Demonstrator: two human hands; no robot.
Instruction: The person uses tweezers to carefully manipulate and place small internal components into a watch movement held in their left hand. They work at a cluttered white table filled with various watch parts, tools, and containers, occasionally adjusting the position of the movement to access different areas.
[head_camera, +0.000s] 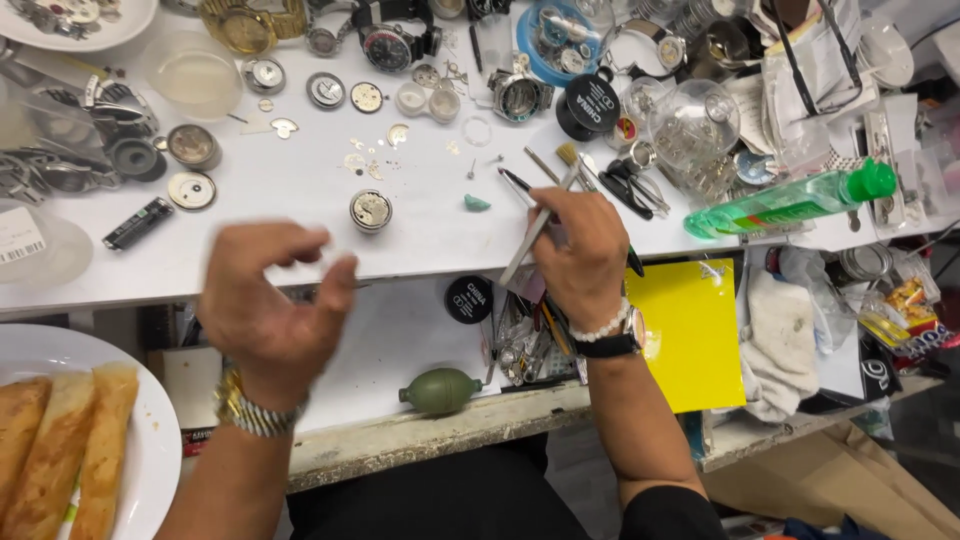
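Head view: right hand (580, 250) over front edge of the white counter (300, 190), fingers pinched shut round a pair of metal tweezers (535, 230), tips slanting down-left toward counter edge. A thin brush (568, 160) and dark pen-like tool (520, 185) lie just behind that hand.

Left hand (265, 300) raised w/ fingers curled, half open, thumb and forefinger apart; motion-blurred, can't tell if anything tiny sits btwn them, nothing seen held. Gold-and-steel watch band on left wrist, black watch plus bead bracelet on right.

Round watch movement (371, 210) sits on counter btwn the two hands, a bit behind, touching neither. Small teal lump (477, 203) just right of it. Loose tiny parts scattered further back, w/ watch cases and dials.

Green plastic bottle (790, 203) lies on its side at right. Olive rubber blower (440, 390) on lower shelf under counter, yellow sheet (695, 330) to its right. White plate (150, 440) w/ folded golden flatbread at bottom left.
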